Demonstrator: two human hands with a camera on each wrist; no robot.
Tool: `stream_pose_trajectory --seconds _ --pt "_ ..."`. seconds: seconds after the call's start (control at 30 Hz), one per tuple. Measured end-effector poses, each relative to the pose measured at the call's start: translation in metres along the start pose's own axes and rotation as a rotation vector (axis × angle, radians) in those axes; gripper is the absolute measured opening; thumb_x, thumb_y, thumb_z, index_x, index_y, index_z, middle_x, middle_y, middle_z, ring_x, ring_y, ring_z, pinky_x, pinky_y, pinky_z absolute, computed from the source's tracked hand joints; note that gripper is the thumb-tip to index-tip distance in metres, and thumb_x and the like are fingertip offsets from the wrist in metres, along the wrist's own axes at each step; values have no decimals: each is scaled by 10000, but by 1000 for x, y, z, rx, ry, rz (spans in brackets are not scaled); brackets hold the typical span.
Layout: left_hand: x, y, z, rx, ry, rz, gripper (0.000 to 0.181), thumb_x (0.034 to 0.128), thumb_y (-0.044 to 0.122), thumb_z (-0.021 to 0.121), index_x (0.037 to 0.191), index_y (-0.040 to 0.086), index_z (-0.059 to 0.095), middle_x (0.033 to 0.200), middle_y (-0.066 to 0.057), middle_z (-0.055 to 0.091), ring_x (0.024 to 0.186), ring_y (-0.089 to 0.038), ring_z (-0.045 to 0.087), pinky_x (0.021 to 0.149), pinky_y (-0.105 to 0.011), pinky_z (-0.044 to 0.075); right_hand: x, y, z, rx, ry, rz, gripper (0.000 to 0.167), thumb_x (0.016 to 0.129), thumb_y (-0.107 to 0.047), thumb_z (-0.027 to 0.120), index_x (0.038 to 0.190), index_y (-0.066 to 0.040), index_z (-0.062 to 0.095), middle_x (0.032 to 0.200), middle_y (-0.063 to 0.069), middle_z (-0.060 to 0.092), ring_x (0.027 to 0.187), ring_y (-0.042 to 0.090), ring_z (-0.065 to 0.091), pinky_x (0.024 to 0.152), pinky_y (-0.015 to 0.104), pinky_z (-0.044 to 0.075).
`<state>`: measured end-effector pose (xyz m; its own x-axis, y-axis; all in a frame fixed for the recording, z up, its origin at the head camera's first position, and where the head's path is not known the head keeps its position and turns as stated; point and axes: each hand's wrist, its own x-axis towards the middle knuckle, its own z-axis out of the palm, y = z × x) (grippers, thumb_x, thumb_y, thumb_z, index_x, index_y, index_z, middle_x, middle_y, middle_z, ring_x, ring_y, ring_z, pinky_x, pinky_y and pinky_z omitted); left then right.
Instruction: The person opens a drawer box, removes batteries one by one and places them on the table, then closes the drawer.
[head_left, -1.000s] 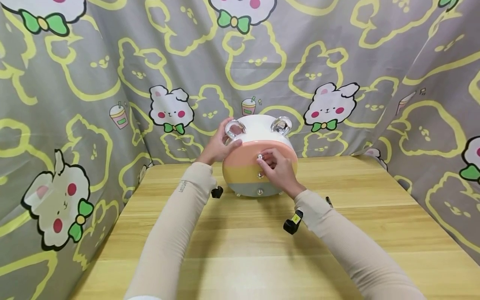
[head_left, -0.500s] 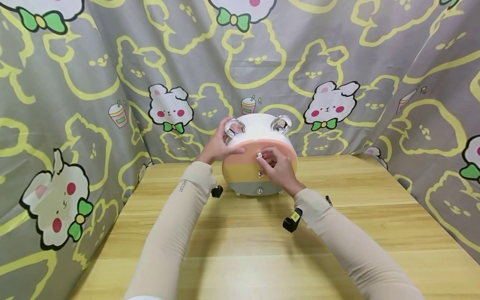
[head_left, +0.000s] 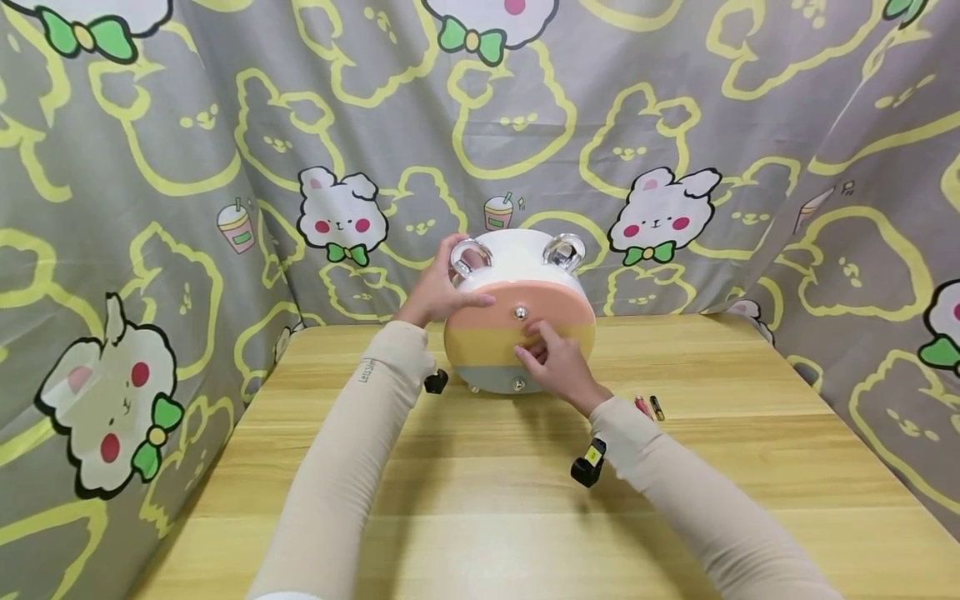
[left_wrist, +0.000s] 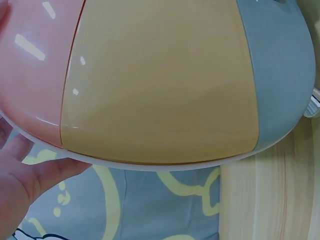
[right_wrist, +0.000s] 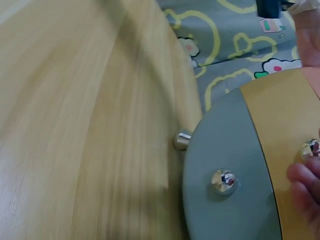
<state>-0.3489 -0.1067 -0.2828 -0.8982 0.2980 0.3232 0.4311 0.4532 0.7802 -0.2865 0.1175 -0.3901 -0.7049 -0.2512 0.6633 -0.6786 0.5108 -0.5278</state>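
Observation:
In the head view, a small rounded drawer cabinet (head_left: 480,346) stands at the back of the table. It has a white top, silver ear-shaped loops and pink, yellow and grey-blue drawer fronts with silver knobs. My left hand (head_left: 438,290) holds its upper left side, thumb over the pink front, other fingers partly hidden behind the ear loop. My right hand (head_left: 558,362) is at the yellow drawer with thumb and forefinger apart. The right wrist view has the middle knob (right_wrist: 311,148) right by these fingertips. The top knob (head_left: 520,313) and bottom knob (head_left: 518,384) are untouched.
Two small cylinders, one pink (head_left: 642,406) and one black and gold (head_left: 657,407), lie on the wooden table (head_left: 480,500) right of the cabinet. A patterned grey curtain (head_left: 420,125) surrounds the table's back and sides.
My right hand has let go of the top knob and moved down to the yellow drawer's knob. The left hand stays on the cabinet, its thumb now reaching farther over the pink front.

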Motion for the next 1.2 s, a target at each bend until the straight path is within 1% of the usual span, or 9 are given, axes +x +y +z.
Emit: stream_pose_trajectory --seconds 0.07,0.17,0.27,0.33,0.53,0.7,0.8,1.0,1.2 --pt "1 1 0 23 9 9 1157 560 359 949 1478 288 249 1322 -105 505 1185 -257 510 1002 -418 408 -2 3 2 -57 -15 -37 237 865 -119 730 1021 -44 568 765 52 697 634 121 661 567 260 539" --pt "4 3 0 66 21 43 1175 537 336 960 1468 191 257 1321 -136 479 1159 -241 498 1006 -392 396 -3 4 5 -96 -35 -70 205 871 -131 727 998 -48 589 743 37 688 634 111 660 568 251 539" --pt "6 7 1 96 14 78 1171 529 310 962 1443 110 259 1349 -187 446 1175 -253 475 1020 -385 378 -4 4 7 -122 -39 -74 193 870 -140 732 973 -56 593 739 29 682 633 103 656 563 242 535" --pt "7 9 1 100 3 84 1161 532 294 961 1431 91 255 1347 -216 447 1174 -266 475 1017 -390 379 -4 3 8 -150 -31 -76 203 866 -148 741 963 -54 589 732 30 678 624 106 652 556 244 532" --pt "6 10 1 68 -16 45 1154 546 278 958 1435 137 235 1302 -177 485 1143 -255 499 991 -393 402 -4 1 11 -283 -3 -136 287 831 -179 785 949 -39 564 694 33 653 569 110 621 504 234 504" --pt "5 9 0 54 -10 53 1145 545 274 960 1423 130 239 1276 -198 502 1112 -259 513 969 -392 412 -1 0 13 -397 21 -206 225 832 -116 738 898 -44 535 589 1 561 445 86 498 394 214 398" --pt "5 10 0 52 -10 53 1151 539 279 963 1422 124 240 1264 -198 509 1106 -260 516 967 -390 412 0 -1 14 -456 39 -237 210 818 -101 715 854 -52 515 539 -21 493 409 73 418 359 219 344" --pt "5 10 -1 52 -12 29 1161 538 288 962 1429 139 234 1271 -199 504 1109 -259 514 974 -403 409 -2 -7 14 -481 45 -290 205 811 -95 707 845 -57 508 537 -27 493 401 53 388 344 214 326" --pt "6 10 -1 64 -31 24 1168 549 277 959 1439 125 218 1270 -178 494 1123 -265 507 991 -397 397 -9 -10 12 -460 19 -271 177 820 -92 682 836 -67 508 541 -32 492 398 45 381 349 192 306"
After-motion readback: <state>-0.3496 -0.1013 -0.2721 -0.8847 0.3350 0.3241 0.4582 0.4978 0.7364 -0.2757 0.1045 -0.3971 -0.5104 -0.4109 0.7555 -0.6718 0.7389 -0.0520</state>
